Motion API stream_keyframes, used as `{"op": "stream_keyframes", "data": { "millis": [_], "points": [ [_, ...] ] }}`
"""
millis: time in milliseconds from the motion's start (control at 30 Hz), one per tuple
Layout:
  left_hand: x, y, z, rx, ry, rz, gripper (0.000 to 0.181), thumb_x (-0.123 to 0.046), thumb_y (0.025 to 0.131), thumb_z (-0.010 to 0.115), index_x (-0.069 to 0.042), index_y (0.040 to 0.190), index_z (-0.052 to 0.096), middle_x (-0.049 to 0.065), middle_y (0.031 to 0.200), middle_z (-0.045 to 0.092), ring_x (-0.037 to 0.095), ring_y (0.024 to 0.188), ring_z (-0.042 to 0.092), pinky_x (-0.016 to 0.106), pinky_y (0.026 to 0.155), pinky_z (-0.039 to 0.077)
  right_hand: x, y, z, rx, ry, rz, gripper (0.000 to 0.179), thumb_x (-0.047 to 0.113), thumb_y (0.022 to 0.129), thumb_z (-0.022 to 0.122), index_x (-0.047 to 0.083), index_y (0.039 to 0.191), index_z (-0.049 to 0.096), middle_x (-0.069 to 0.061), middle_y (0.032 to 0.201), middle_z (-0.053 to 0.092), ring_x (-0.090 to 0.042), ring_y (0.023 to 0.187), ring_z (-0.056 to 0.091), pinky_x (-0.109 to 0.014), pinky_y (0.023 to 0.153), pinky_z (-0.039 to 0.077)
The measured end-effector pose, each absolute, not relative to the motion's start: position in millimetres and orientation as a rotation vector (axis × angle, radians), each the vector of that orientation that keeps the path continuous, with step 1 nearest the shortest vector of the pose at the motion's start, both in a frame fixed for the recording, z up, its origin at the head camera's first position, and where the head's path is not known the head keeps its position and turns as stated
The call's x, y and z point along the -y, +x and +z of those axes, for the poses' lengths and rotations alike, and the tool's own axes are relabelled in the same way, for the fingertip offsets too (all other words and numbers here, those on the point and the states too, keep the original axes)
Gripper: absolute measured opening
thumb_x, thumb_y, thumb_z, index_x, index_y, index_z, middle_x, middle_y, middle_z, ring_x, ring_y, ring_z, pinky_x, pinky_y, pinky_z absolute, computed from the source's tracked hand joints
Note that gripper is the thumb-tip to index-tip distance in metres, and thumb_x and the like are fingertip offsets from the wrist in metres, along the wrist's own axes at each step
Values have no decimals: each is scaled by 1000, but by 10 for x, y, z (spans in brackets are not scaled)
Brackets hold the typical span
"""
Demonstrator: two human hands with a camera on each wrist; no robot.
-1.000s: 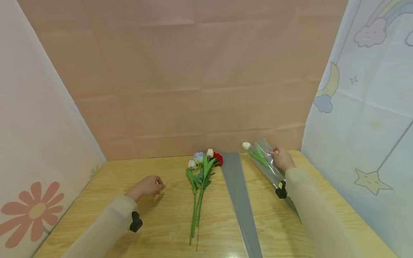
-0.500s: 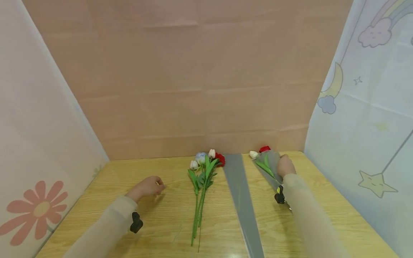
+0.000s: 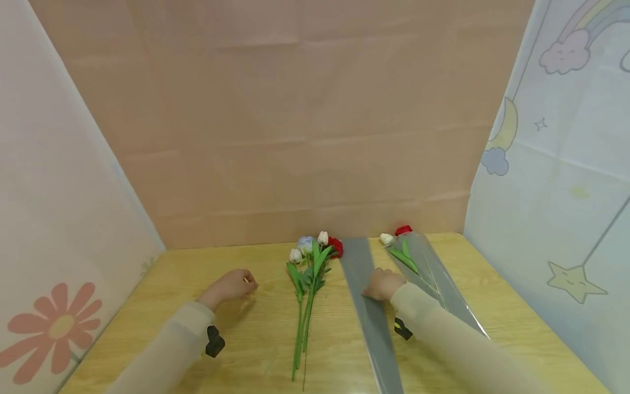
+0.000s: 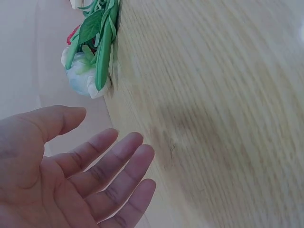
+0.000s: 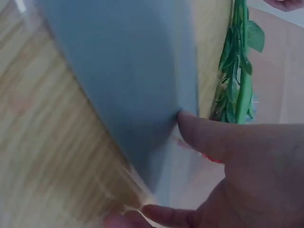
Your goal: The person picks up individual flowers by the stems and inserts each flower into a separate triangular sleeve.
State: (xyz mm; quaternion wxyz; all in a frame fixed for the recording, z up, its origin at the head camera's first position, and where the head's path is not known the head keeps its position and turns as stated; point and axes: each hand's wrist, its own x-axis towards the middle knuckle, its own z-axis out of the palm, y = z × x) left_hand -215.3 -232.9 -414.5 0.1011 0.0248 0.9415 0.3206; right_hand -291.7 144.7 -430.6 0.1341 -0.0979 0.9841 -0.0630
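Observation:
My right hand [image 3: 385,284] is over the middle of a flat grey flower sleeve [image 3: 380,340]. In the right wrist view its thumb [image 5: 194,130] touches the sleeve near one edge, and the fingertips reach the other edge, spread apart from the thumb. To its right lies a second grey sleeve [image 3: 455,290] with a white tulip [image 3: 386,239] and a red flower [image 3: 404,230] at its top. My left hand [image 3: 228,287] hovers near the table, fingers loosely bent and holding nothing. Between the hands lie several loose flowers, among them a blue one [image 3: 305,244] and a red one [image 3: 337,247].
The wooden table [image 3: 197,355] stands against a tan backdrop [image 3: 246,137] at its far edge. Patterned cloth walls [image 3: 556,191] close in on both sides. Green stems [image 3: 301,334] of the loose flowers point toward me.
My right hand lowered the sleeve with the tulip and red flower onto the right of the table, let go, and moved left to the middle sleeve. My left hand has barely moved.

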Motion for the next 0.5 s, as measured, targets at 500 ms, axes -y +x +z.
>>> {"op": "stream_keyframes", "data": {
  "millis": [500],
  "points": [
    [2343, -2124, -4166, -2788, 51, 912, 21, -19, 97, 55, 1, 105, 61, 11, 87, 66, 22, 77, 64, 40, 71, 53, -1694, -3109, -4361, -2668, -289, -630, 33, 17, 81, 79, 6, 65, 52, 3, 47, 33, -9, 44, 31, -22, 46, 32]
  ]
}}
